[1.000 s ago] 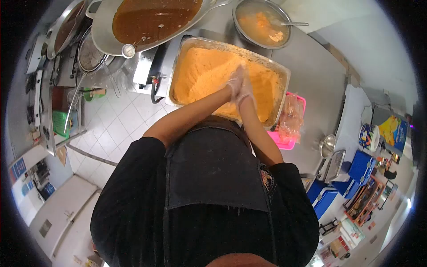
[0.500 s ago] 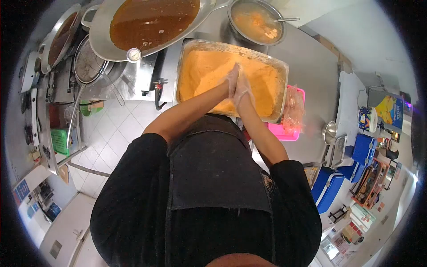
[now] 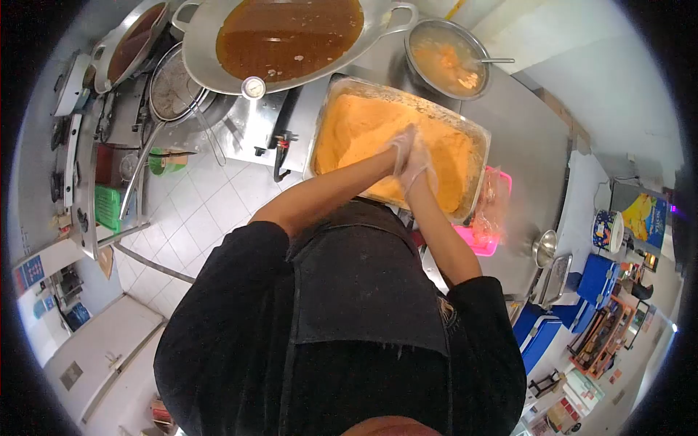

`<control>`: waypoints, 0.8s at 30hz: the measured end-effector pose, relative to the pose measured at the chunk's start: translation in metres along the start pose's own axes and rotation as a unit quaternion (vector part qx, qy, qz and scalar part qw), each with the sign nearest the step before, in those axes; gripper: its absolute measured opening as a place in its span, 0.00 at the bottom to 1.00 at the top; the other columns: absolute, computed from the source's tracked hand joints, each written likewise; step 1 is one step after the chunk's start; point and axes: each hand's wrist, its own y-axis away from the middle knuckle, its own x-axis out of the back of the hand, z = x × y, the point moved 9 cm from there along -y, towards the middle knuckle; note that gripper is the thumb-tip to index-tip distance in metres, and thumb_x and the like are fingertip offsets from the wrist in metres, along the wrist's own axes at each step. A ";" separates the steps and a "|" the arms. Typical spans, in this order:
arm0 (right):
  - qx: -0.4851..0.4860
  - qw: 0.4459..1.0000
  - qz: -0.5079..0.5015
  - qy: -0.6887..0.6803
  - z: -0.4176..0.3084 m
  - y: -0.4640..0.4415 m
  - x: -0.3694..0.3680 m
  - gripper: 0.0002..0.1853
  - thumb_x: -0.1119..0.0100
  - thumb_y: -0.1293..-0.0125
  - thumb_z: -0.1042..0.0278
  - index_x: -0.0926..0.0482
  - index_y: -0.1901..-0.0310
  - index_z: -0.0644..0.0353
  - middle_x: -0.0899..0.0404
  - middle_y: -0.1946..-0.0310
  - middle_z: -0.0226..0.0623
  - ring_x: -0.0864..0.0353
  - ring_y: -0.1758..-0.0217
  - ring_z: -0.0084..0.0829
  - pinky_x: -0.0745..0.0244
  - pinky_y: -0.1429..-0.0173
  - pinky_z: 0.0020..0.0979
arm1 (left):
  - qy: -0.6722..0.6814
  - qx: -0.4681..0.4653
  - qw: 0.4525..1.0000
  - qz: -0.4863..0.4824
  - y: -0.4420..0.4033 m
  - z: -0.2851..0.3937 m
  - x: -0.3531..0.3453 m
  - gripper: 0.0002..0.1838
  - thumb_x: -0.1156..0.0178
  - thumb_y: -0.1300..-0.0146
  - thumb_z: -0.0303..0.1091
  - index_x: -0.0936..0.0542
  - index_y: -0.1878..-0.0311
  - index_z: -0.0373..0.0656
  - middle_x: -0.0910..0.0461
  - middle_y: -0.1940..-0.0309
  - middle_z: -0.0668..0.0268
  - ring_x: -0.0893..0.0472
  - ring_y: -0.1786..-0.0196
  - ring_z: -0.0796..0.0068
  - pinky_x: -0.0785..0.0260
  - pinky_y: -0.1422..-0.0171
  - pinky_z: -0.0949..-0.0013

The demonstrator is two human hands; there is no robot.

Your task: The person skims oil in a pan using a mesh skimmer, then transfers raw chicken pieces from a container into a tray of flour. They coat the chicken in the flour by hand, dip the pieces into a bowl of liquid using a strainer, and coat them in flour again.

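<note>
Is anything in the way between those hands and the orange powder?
Nothing visible blocks the left hand or the right hand from the orange powder: the tray is open on top. Only thin, see-through gloves cover the hands. Whether they touch the powder, I can't tell.

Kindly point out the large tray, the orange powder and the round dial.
Large tray (image 3: 429, 108): head view, far inner wall.
Orange powder (image 3: 371, 127): head view, top surface.
Round dial (image 3: 254, 88): head view, white face.

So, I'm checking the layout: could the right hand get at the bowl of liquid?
Probably yes: the right hand is at the orange powder, and the open bowl stands just beyond the tray's far rim, nothing visibly blocking.
</note>
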 end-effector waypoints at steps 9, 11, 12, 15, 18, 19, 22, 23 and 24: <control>0.008 0.998 -0.058 0.010 -0.002 -0.013 -0.004 0.26 0.54 0.25 0.32 0.25 0.59 0.50 0.24 0.67 0.32 0.21 0.59 0.33 0.21 0.50 0.37 | -0.015 -0.013 1.000 0.018 -0.011 -0.002 0.000 0.33 0.62 0.22 0.61 0.23 0.40 0.40 0.19 0.48 0.54 0.21 0.46 0.57 0.29 0.38 0.51; -0.025 0.981 -0.191 -0.023 0.005 -0.048 0.021 0.26 0.54 0.25 0.31 0.26 0.61 0.49 0.25 0.67 0.32 0.21 0.59 0.34 0.21 0.51 0.38 | -0.023 -0.028 0.999 0.033 -0.015 0.000 0.001 0.32 0.61 0.22 0.60 0.23 0.40 0.40 0.19 0.48 0.54 0.21 0.46 0.57 0.29 0.38 0.51; -0.033 0.976 -0.212 -0.026 0.003 -0.047 0.020 0.26 0.54 0.24 0.33 0.25 0.60 0.50 0.25 0.67 0.32 0.21 0.59 0.33 0.21 0.52 0.38 | -0.031 -0.039 0.998 0.045 -0.014 0.000 -0.001 0.32 0.61 0.22 0.60 0.23 0.40 0.41 0.20 0.48 0.54 0.21 0.46 0.57 0.29 0.38 0.51; -0.007 0.990 -0.144 0.011 -0.024 0.017 -0.032 0.22 0.51 0.22 0.40 0.24 0.58 0.53 0.23 0.65 0.32 0.21 0.60 0.31 0.21 0.56 0.33 | 0.061 0.030 0.998 -0.018 -0.018 -0.013 -0.011 0.37 0.62 0.22 0.65 0.25 0.35 0.39 0.21 0.41 0.51 0.24 0.43 0.57 0.29 0.36 0.52; 0.018 0.995 -0.063 0.079 -0.032 0.023 -0.027 0.24 0.54 0.23 0.38 0.24 0.57 0.53 0.23 0.65 0.33 0.21 0.58 0.34 0.21 0.52 0.38 | -0.166 -0.059 0.976 0.129 -0.093 -0.034 0.014 0.36 0.62 0.22 0.62 0.25 0.33 0.40 0.20 0.39 0.49 0.21 0.39 0.56 0.31 0.34 0.48; 0.022 0.993 -0.047 0.102 -0.031 0.013 -0.018 0.25 0.57 0.23 0.36 0.24 0.58 0.52 0.23 0.65 0.33 0.20 0.57 0.37 0.20 0.50 0.41 | -0.153 -0.067 0.980 0.112 -0.061 -0.016 0.007 0.34 0.62 0.22 0.61 0.24 0.36 0.40 0.19 0.42 0.50 0.20 0.41 0.56 0.30 0.37 0.48; -0.026 0.995 -0.079 0.048 -0.011 -0.027 0.024 0.27 0.59 0.23 0.35 0.23 0.53 0.53 0.21 0.63 0.34 0.20 0.56 0.38 0.20 0.50 0.40 | -0.072 -0.063 0.992 0.078 0.023 0.030 -0.010 0.31 0.61 0.22 0.58 0.20 0.46 0.39 0.17 0.53 0.51 0.17 0.50 0.59 0.26 0.44 0.49; -0.016 0.996 -0.078 0.051 -0.011 -0.022 0.020 0.28 0.59 0.23 0.35 0.22 0.52 0.53 0.20 0.62 0.35 0.19 0.56 0.38 0.20 0.50 0.40 | -0.103 -0.056 0.988 0.101 0.000 0.017 -0.002 0.31 0.61 0.22 0.59 0.21 0.47 0.39 0.17 0.53 0.52 0.17 0.50 0.60 0.26 0.44 0.50; -0.003 0.996 -0.055 0.069 -0.010 -0.009 0.008 0.28 0.59 0.23 0.34 0.22 0.52 0.53 0.20 0.62 0.35 0.20 0.56 0.38 0.21 0.50 0.40 | -0.134 -0.047 0.982 0.123 -0.027 0.002 0.008 0.32 0.61 0.22 0.60 0.21 0.48 0.40 0.18 0.54 0.52 0.18 0.50 0.61 0.25 0.44 0.51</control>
